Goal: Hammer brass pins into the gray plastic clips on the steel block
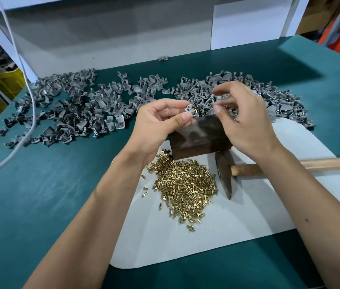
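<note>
Clearly, the head view catches the loading step, not the hammering. The left hand [160,119] pinches a single gray clip [188,109] between thumb and fingertips, holding it in the air just above the far edge of the steel block [199,134]. A brass pin [193,111] appears to sit at the clip's hole, though it is too small to say how deep it is seated. The right hand [242,117] hovers beside the clip with its fingers curled in a pinching pose; whether it grips anything cannot be told from this view.

The block stands on a white sheet [238,215] laid over the green table [39,195], with the loose heap of brass pins [183,186] just in front of it. The hammer [225,174] lies untouched to the right of the heap, its head near the block and its wooden handle running off to the right under the right forearm. Piles of gray clips [77,107] spread across the table behind the hands.

The next move likely calls for setting the clip flat on the block with the pin upright, steadying it with the left hand, and freeing the right hand to take the hammer.
</note>
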Motion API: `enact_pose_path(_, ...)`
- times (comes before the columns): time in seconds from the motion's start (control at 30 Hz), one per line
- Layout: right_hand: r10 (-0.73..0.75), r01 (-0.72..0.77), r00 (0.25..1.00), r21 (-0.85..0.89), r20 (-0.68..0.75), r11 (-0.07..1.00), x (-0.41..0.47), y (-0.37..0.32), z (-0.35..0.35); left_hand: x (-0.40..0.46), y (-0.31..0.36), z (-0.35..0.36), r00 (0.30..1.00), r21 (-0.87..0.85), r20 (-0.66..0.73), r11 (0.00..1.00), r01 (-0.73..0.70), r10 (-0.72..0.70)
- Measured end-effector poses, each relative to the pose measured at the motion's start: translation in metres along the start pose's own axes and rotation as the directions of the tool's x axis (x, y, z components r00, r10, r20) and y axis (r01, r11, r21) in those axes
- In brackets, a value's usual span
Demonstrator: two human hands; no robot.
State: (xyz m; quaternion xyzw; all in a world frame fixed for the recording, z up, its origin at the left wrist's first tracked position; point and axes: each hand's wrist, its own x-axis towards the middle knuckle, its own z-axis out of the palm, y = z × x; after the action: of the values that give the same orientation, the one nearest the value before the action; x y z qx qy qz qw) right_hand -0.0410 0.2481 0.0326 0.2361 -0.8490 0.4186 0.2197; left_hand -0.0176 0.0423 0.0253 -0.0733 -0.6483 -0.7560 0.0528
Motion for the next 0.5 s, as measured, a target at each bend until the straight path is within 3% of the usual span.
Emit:
enact_pose_path(0.1, -0.206, 0.206, 0.979, -0.031, -0.007, 0.978, 0.000, -0.006, 0.000, 0.000, 0.001, -0.001, 1.000, -0.001, 0.018, 1.000, 0.010, -0.010)
enact_pose_path(0.2, -0.276, 0.276, 0.961, -0.034, 0.011, 0.960, -0.001, -0.010, 0.001, -0.001, 0.002, 0.000, 0.998, -0.035, 0.050, 0.998, 0.043, -0.041)
enact_pose_path(0.33, -0.274, 0.275, 0.961, -0.021, 0.018, 0.961, -0.002, -0.011, 0.001, -0.001, 0.001, 0.002, 0.995, -0.026, 0.079, 0.997, 0.071, -0.069)
enact_pose_path(0.5, -0.143, 0.143, 0.990, -0.014, -0.011, 0.990, -0.004, -0.014, 0.003, -0.002, -0.001, 0.004, 0.999, 0.040, 0.032, 0.999, 0.000, -0.001)
